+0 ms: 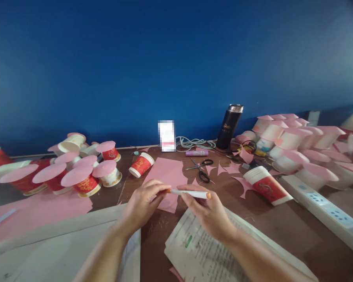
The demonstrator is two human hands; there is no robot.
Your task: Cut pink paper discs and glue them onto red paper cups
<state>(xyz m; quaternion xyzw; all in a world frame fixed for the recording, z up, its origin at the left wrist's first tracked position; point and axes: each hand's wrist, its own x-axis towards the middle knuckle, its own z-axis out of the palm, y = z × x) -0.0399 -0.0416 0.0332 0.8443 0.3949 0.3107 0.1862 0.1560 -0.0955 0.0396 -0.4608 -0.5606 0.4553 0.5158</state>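
A slim white marker pen (194, 194) with orange ends lies level between my two hands, over the pink paper. Its barrel is gripped in my right hand (210, 217), between thumb and fingers. At the other end, my left hand (142, 203) pinches the orange part with thumb and fingertips, which partly cover it. Under and beyond the hands is a sheet of pink paper (169, 170) on the brown table. Black-handled scissors (200, 168) rest open just past my right hand. Printed pages (191, 250) lie beneath my right forearm.
Paper cups with pink paper discs (80, 176) stand at the left; more pink-topped cups (295, 139) crowd the right. A red cup (141, 164), a black flask (229, 127), a purple glue stick (196, 153), stacked cups (266, 186), a power strip (323, 207) and pink scraps surround the work area.
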